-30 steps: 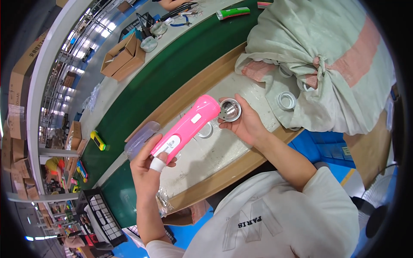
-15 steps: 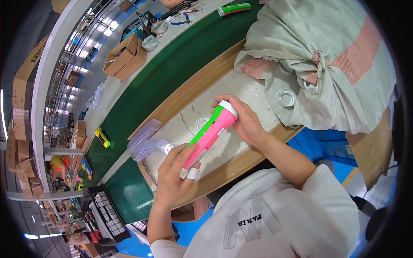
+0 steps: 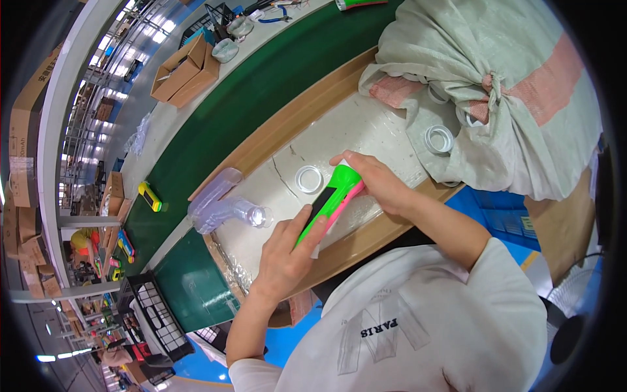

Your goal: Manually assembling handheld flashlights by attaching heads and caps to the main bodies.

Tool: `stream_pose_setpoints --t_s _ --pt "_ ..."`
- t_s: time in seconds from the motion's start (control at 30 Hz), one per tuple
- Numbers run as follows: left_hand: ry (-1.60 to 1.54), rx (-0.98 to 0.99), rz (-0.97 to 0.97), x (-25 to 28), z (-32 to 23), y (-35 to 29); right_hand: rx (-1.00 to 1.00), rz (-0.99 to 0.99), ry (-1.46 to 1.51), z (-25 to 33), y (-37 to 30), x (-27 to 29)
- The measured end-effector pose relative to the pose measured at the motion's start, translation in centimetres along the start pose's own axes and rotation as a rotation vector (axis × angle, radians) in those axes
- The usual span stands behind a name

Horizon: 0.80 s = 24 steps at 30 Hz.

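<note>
Over the tray lined with clear film [image 3: 326, 140], both my hands hold a green and pink flashlight [image 3: 335, 187] with a dark panel along its green side. My left hand [image 3: 285, 253] wraps round its narrow lower end. My right hand [image 3: 379, 181] grips the wide head, where a bit of white ring shows under the fingers. A loose white ring [image 3: 308, 179] lies in the tray just left of the flashlight's head. Stacked clear plastic lenses or cups [image 3: 228, 209] lie farther left in the tray.
A large woven sack [image 3: 483, 85] fills the right side, with white rings [image 3: 438, 139] at its mouth. Beyond the tray runs a green belt [image 3: 261, 98] carrying a yellow flashlight [image 3: 149, 196]. A cardboard box [image 3: 186, 72] and blue pliers [image 3: 275, 19] sit on the far ledge.
The flashlight has been turned about its length, so its green side with the dark panel now faces up instead of the pink side. Both hands have shifted slightly right.
</note>
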<state>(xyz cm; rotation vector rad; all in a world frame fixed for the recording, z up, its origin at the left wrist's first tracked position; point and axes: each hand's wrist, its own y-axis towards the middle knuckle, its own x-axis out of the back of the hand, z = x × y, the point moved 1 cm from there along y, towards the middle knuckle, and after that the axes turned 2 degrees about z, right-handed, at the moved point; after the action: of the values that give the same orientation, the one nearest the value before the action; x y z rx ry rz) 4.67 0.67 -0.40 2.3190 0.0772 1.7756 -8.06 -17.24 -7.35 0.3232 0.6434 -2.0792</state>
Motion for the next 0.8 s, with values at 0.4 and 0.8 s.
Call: stream_pose_setpoints --t_s 0.4,0.8 --pt "-0.134 -0.033 -0.127 -1.2 -0.4 0.9 -0.014 0.036 -0.054 1.4 -0.9 1.3" --pt "-0.213 -0.024 -0.177 -1.0 -1.0 1.5 -0.117 0.063 0.110 1.8 -1.5 1.7"
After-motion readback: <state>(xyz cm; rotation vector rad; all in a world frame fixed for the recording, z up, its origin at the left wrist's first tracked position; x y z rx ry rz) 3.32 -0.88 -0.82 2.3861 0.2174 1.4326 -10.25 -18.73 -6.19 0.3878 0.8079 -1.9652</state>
